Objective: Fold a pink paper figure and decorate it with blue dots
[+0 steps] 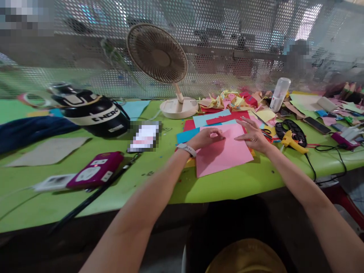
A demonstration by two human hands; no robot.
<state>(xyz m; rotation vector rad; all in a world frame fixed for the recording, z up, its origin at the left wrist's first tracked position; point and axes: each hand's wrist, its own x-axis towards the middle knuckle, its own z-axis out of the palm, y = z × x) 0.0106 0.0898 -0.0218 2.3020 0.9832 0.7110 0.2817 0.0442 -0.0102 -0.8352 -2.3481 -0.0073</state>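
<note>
- Pink sheet (227, 157) is laid flat on top of a messy stack on the green table (213, 189), right in front of the person, with blue paper (186, 136) and red paper (222, 118) left poking out around it.
- Left hand (207, 137) is held over the sheet's left side, fingers half curled, thumb and index brought close together. Whether anything tiny is pinched there can't be told, tbh.
- Right hand (252, 135) is held by the right edge, fingers loosely spread and well parted; nothing can be seen gripped in it.
- Scissors (266, 132) are half hidden just beside that hand, and a yellow glue gun (294, 143) is parked further right.
- Paper scraps (230, 100) are heaped behind the stack, next to a fan (179, 108).
- Over on the left, a phone (144, 137) and a big black jug (96, 115) are set down.
</note>
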